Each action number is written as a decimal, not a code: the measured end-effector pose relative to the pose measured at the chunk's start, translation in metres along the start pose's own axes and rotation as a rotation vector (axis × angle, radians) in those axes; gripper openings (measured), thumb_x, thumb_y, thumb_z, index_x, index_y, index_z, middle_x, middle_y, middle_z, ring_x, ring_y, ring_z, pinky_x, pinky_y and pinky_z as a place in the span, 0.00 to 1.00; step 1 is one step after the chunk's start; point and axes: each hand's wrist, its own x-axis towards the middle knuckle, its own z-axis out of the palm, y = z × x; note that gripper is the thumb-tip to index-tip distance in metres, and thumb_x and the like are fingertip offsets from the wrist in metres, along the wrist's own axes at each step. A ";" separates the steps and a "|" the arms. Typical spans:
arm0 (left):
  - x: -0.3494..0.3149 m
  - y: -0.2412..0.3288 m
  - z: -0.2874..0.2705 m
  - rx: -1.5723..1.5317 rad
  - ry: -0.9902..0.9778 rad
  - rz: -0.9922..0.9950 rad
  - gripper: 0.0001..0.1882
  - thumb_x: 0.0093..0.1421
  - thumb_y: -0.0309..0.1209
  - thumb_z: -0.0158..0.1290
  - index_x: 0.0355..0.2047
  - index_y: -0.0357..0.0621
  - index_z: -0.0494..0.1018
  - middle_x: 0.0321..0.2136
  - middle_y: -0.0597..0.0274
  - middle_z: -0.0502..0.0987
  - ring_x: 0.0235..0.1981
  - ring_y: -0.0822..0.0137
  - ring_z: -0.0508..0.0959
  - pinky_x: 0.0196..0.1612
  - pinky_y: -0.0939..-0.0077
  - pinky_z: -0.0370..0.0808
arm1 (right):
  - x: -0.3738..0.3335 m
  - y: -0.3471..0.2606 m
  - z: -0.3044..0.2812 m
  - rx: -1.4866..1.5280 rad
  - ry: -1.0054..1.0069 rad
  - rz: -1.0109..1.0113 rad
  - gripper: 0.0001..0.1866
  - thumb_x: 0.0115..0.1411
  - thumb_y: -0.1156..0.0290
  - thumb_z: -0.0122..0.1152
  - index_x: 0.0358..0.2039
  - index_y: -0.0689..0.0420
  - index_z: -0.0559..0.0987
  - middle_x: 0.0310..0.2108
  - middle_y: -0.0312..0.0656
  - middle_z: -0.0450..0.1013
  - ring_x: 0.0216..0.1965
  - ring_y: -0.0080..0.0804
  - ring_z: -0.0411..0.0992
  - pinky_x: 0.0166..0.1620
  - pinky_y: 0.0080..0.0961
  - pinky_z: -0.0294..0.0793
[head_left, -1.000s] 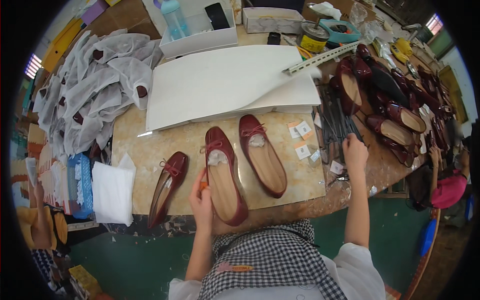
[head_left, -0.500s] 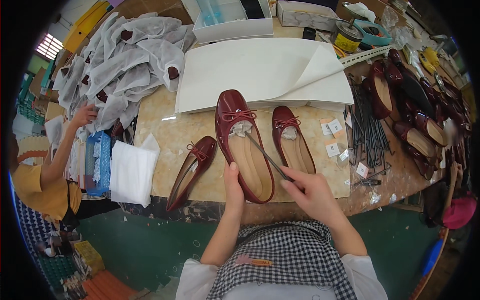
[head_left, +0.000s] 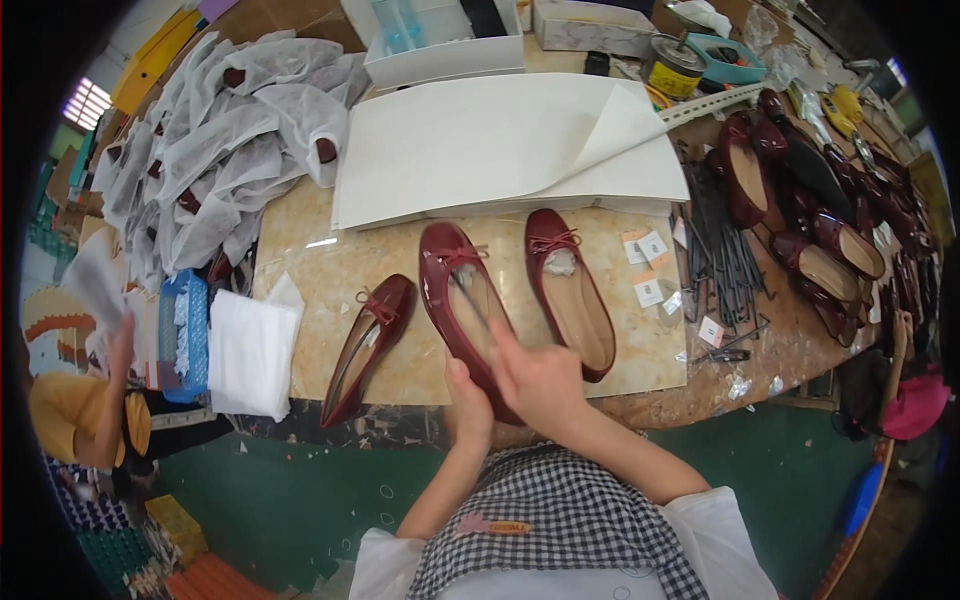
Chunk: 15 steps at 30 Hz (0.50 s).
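My left hand (head_left: 470,405) grips a glossy burgundy ballet flat (head_left: 440,245) by its side near the heel; the toe points away from me. A thin dark shoe stick (head_left: 468,292) lies lengthwise inside this shoe, its far end toward the toe. Over the heel, my right hand (head_left: 545,380) is closed at the near end of the stick, index finger along it; the hand hides that end. To the right stands a matching flat (head_left: 585,325) with crumpled paper in its toe. Another flat (head_left: 370,345) rests tilted on the left, a dark stick inside it.
White sheets (head_left: 490,140) are stacked behind the shoes. Dark sticks (head_left: 718,260), small tags (head_left: 648,292) and more burgundy flats (head_left: 830,275) lie right. Wrapped shoes (head_left: 240,140), a blue basket (head_left: 185,340) and folded white cloth (head_left: 250,355) are left. Co-workers stand at both sides.
The held shoe has come lower, nearer to me. My right hand has moved left over its heel, and the stick now lies down inside the shoe. The left co-worker lifts white material.
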 end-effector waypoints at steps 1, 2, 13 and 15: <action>0.000 -0.011 0.000 0.053 -0.036 0.016 0.34 0.66 0.57 0.24 0.57 0.43 0.61 0.52 0.61 0.68 0.52 0.65 0.68 0.56 0.70 0.63 | -0.005 -0.001 0.002 -0.026 -0.115 0.059 0.19 0.57 0.69 0.54 0.49 0.62 0.73 0.13 0.46 0.69 0.13 0.38 0.68 0.19 0.34 0.65; 0.003 -0.017 -0.003 0.006 -0.037 -0.060 0.32 0.66 0.55 0.28 0.56 0.42 0.62 0.51 0.61 0.69 0.51 0.66 0.68 0.55 0.71 0.64 | -0.004 0.000 0.002 -0.030 -0.199 0.100 0.20 0.59 0.65 0.53 0.51 0.60 0.71 0.16 0.48 0.71 0.17 0.41 0.71 0.22 0.36 0.68; 0.017 0.079 0.057 0.995 -0.248 0.135 0.33 0.52 0.34 0.56 0.58 0.37 0.60 0.27 0.51 0.76 0.30 0.51 0.77 0.37 0.65 0.73 | -0.073 0.242 -0.141 -0.779 0.258 0.577 0.09 0.53 0.69 0.60 0.35 0.56 0.74 0.32 0.45 0.71 0.37 0.45 0.70 0.39 0.39 0.70; 0.042 0.029 0.080 1.147 -0.270 0.344 0.34 0.53 0.37 0.54 0.58 0.36 0.59 0.20 0.51 0.75 0.24 0.52 0.76 0.32 0.66 0.73 | -0.067 0.248 -0.146 -0.745 0.238 0.539 0.09 0.52 0.68 0.60 0.32 0.56 0.74 0.30 0.46 0.72 0.35 0.46 0.71 0.38 0.40 0.71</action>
